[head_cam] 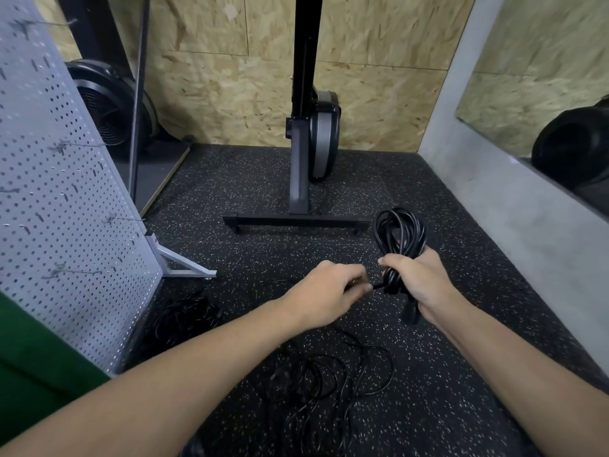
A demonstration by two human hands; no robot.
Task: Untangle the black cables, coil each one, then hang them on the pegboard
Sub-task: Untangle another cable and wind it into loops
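Note:
My right hand [416,282] grips a coiled black cable [400,230] around its middle, loops standing up above the fist and a plug end hanging below. My left hand [329,291] pinches the cable's free end just left of the coil, close to the right hand. A loose tangle of black cable [329,377] lies on the speckled floor below my arms. Another black cable pile [184,316] sits by the foot of the grey pegboard [59,199], which stands at the left with several hooks.
A black exercise machine's upright and base bar [296,221] stand just beyond my hands. A fan [108,110] sits behind the pegboard. A grey wall with a mirror [543,103] runs along the right. The pegboard's metal foot [184,263] juts onto the floor.

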